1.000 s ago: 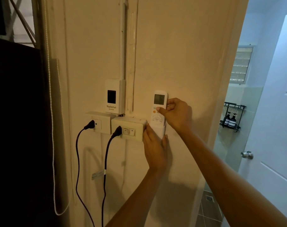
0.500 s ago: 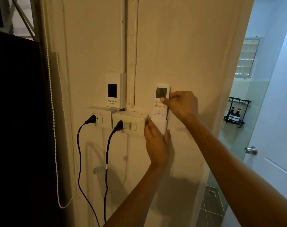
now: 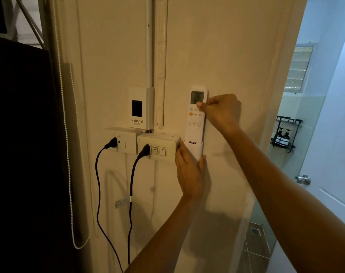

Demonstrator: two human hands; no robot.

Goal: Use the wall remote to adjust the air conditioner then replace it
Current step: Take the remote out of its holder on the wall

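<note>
the remote stands upright with its lower end in the wall holder. the right hand pinches its upper part; the left hand grips the wall holder from below.

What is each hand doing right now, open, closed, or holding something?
Left hand: clasps the wall holder from below, between thumb and finger.
Right hand: pinches the remote near its top, thumb on the front.

1. One remote.
2. One holder.
3. Two hands.
4. Two black plugs.
5. Two rocker switches.
6. One breaker box.
7. Two bottles.
8. One door knob.
</note>
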